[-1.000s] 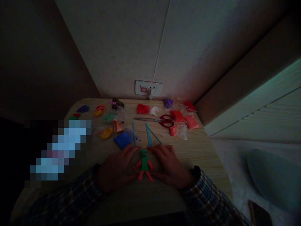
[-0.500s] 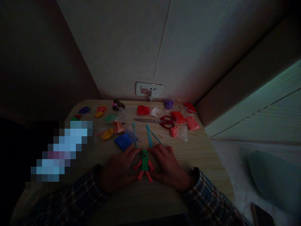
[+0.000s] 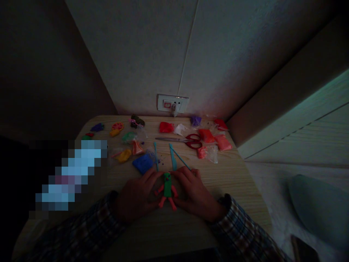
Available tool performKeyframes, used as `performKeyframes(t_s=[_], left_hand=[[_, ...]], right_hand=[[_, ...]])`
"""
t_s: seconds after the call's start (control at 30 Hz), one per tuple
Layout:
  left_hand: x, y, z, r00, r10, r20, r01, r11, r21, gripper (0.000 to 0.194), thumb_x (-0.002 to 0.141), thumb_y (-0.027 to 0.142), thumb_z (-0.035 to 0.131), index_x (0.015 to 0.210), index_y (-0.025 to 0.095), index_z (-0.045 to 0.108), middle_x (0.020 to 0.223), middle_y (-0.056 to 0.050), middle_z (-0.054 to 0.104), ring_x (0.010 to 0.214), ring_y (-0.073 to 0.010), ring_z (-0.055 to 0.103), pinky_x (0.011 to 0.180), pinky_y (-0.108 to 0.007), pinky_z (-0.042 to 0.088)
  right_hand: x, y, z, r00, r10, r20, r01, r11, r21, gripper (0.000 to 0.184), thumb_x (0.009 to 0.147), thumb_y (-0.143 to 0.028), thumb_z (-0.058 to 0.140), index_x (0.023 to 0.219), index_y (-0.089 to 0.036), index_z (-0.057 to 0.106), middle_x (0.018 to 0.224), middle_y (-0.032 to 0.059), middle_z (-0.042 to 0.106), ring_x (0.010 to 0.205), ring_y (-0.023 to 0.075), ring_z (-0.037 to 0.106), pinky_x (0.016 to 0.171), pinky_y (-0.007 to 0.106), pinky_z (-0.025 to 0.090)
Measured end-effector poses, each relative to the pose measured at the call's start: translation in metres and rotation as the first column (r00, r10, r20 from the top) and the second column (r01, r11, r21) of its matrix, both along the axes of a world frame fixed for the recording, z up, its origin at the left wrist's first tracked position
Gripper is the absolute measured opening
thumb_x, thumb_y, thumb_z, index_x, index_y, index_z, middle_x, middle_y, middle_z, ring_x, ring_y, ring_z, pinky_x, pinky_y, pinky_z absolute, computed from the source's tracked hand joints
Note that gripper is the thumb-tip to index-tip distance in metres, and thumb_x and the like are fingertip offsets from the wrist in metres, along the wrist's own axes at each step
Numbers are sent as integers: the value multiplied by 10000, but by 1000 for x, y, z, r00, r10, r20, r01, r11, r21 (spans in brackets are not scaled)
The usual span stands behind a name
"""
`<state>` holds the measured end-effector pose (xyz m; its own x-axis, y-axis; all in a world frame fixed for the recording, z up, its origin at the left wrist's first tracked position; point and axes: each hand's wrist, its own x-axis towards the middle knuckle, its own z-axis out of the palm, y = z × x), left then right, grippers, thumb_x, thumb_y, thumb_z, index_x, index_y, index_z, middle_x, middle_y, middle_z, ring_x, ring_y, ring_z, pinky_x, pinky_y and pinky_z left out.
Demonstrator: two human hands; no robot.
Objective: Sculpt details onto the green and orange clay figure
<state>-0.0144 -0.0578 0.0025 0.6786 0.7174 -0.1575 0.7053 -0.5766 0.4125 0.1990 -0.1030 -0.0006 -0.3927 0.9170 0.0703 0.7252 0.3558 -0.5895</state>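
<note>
Between my two hands is a small clay figure (image 3: 167, 187), with a green body and head and pinkish-orange arms and legs. My left hand (image 3: 137, 196) is curled at its left side, fingertips by the head and thumb by a foot. On the other side, my right hand (image 3: 195, 194) pinches in the same way, at head and foot height. Just beyond the fingers lie thin blue modelling tools (image 3: 173, 158) and a blue clay packet (image 3: 143, 163).
Red-handled scissors (image 3: 181, 139) lie across the wooden table (image 3: 226, 174). Around them are an orange clay packet (image 3: 206, 135), a purple packet (image 3: 195, 121) and yellow clay (image 3: 124, 155). A blurred-out bright patch (image 3: 73, 174) covers the left side. A wall socket (image 3: 172, 103) holds a plug.
The figure has shifted very slightly to the left and up between my hands. Both hands keep nearly the same pose, and the things on the table stay put.
</note>
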Motion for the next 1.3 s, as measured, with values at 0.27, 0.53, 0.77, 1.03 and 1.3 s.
performKeyframes(t_s=[0.27, 0.53, 0.77, 1.03, 1.3], left_hand=[[-6, -1, -10, 997, 32, 70, -34, 999, 34, 625, 808, 505, 625, 1358, 237, 496, 1340, -131, 582, 1040, -284, 658, 810, -358, 556], [-18, -1, -20, 975, 12, 222, -15, 1000, 8, 485, 828, 499, 618, 1241, 247, 577, 1190, -92, 633, 953, -239, 656, 799, -330, 540], [-16, 0, -18, 959, -11, 285, 16, 1000, -14, 251, 900, 426, 524, 997, 227, 642, 1004, -60, 640, 814, -207, 647, 685, -306, 509], [-16, -4, -14, 969, -47, 244, 36, 998, 49, 193, 909, 341, 524, 992, 219, 649, 1006, -47, 640, 802, -191, 657, 681, -296, 501], [-17, -4, -22, 955, -70, 289, 40, 993, 109, 164, 900, 318, 546, 990, 228, 648, 985, -40, 653, 808, -176, 660, 685, -283, 512]], right_hand=[[2, -4, -3, 1000, -18, -6, 18, 1000, 14, 586, 773, -296, 754, 1266, -186, 457, 1155, 124, 599, 1062, 305, 576, 877, 461, 383], [6, -9, -2, 999, -31, -24, 32, 999, 18, 594, 769, -269, 762, 1244, -184, 416, 1138, 134, 602, 1058, 316, 583, 869, 473, 384], [7, -9, -4, 996, -71, -47, 72, 997, 22, 491, 799, -281, 726, 1168, -185, 417, 1083, 111, 610, 1001, 288, 594, 848, 449, 369], [10, -13, -2, 997, -66, -27, 66, 998, 18, 301, 790, -238, 729, 1024, -203, 544, 1068, 85, 597, 1018, 275, 558, 859, 436, 357], [11, -15, 1, 999, -41, -33, 41, 999, 15, 191, 838, -197, 608, 1027, -201, 584, 1051, 91, 565, 1018, 273, 526, 876, 460, 333]])
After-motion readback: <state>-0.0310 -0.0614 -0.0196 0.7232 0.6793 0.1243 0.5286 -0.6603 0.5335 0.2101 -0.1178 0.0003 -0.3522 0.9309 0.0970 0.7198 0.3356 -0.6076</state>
